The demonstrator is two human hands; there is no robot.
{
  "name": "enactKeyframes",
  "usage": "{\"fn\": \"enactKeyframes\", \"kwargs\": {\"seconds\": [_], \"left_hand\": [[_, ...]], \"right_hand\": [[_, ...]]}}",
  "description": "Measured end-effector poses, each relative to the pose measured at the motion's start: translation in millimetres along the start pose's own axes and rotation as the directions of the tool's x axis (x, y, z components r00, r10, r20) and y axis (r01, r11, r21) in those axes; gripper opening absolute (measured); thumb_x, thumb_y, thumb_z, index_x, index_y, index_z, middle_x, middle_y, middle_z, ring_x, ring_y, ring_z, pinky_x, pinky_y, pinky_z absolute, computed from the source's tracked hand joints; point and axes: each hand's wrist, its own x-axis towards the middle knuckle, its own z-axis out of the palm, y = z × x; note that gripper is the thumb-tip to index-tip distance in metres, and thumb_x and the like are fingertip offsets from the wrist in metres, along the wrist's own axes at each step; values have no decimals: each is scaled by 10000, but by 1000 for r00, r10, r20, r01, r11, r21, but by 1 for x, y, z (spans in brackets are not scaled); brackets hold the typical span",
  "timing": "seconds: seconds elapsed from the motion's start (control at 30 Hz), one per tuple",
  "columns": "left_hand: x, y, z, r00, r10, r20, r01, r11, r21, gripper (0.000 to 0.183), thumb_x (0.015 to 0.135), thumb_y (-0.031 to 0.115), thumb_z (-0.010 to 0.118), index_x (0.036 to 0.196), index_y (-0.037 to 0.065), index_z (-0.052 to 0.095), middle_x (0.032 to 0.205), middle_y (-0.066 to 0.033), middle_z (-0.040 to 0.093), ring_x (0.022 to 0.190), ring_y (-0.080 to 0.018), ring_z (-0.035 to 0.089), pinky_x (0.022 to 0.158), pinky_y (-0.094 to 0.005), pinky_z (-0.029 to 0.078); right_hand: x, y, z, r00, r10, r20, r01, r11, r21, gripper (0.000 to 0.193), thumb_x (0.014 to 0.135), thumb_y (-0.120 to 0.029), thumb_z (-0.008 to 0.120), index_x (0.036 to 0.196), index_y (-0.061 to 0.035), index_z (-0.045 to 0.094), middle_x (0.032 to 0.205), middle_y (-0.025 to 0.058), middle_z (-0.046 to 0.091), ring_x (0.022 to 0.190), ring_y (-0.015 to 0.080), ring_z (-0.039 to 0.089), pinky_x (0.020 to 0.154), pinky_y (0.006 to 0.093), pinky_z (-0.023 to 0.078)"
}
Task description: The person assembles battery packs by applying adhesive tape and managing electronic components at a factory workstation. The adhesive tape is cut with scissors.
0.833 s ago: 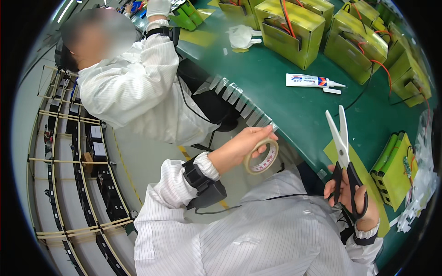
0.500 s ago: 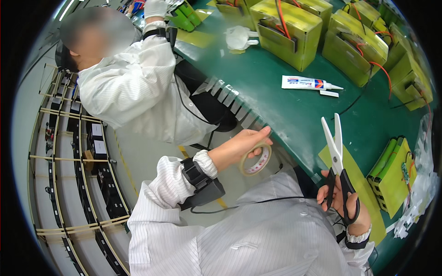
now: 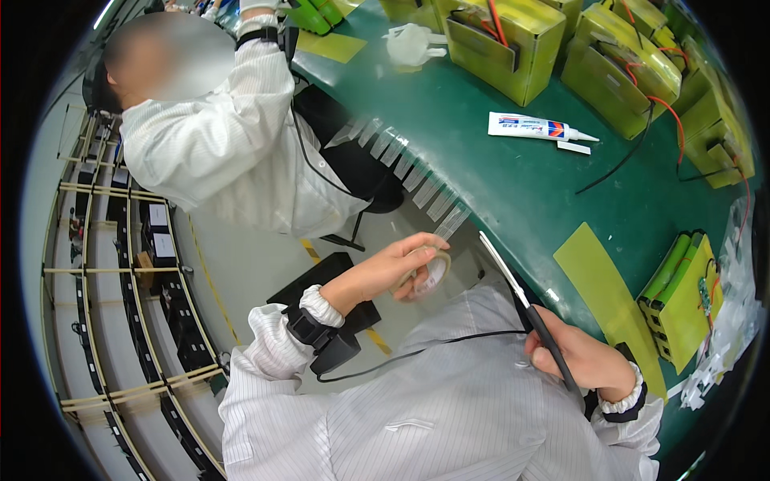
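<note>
Green tabletop (image 3: 513, 200) carries yellow battery packs (image 3: 497, 40), a white glue tube (image 3: 533, 127), a yellow sheet (image 3: 605, 289); cut tape strips (image 3: 409, 160) hang off its edge; co-worker's sleeve (image 3: 216, 144) to the left; left hand (image 3: 393, 268) curled around a tape roll (image 3: 429, 272) just below the tabletop edge; right hand (image 3: 581, 357) closed on scissors (image 3: 521, 301), blades together, pointing up-left toward the roll

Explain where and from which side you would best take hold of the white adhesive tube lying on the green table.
Grip the white adhesive tube across its flat, wide body, coming down from above. It lies flat on the green table with bare surface on both long sides, so fingers can likely pinch it there. Avoid the thin tapered nozzle at its right end, which offers little to hold.
</note>
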Motion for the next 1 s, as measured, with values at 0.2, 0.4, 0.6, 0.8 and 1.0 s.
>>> {"fn": "enactKeyframes", "kwargs": {"seconds": [0.2,0.4,0.6,0.8,1.0], "left_hand": [[7,-9,-10,982,-184,-36,187,976,114,407,929,429,403,1070,53,472,546,-39,477,373,-84,389,397,-217,349],[-2,-7,-5,1000,3,-5,-3,1000,14,372,937,420,375,979,64,474,557,-7,459,347,-74,383,375,-230,350],[-2,-8,-7,1000,3,8,-2,998,-66,298,957,332,370,876,75,496,545,33,383,350,-61,333,403,-227,356],[-5,-5,-10,1000,10,29,-8,997,-72,313,952,331,389,833,64,502,541,41,370,368,-53,327,438,-220,362],[-6,-5,-11,1000,4,28,-3,998,-63,312,945,345,407,837,70,505,537,48,362,383,-49,317,440,-222,347]], "right_hand": [[29,-8,6,992,114,-56,-123,973,-195,716,819,-483,577,1209,76,359,678,42,463,628,141,459,578,263,385],[47,-10,8,990,127,-61,-138,959,-246,734,809,-529,562,1183,79,392,683,55,463,637,154,465,585,270,387],[61,-13,8,986,117,-118,-146,950,-276,740,785,-579,555,1117,74,448,662,54,463,639,157,475,580,273,386],[72,-6,8,986,58,-156,-99,958,-271,736,763,-592,574,1077,67,479,671,55,479,630,157,480,566,285,382],[74,-4,7,978,34,-206,-80,972,-220,648,751,-533,630,980,67,539,648,55,493,603,155,479,550,285,384]]}}
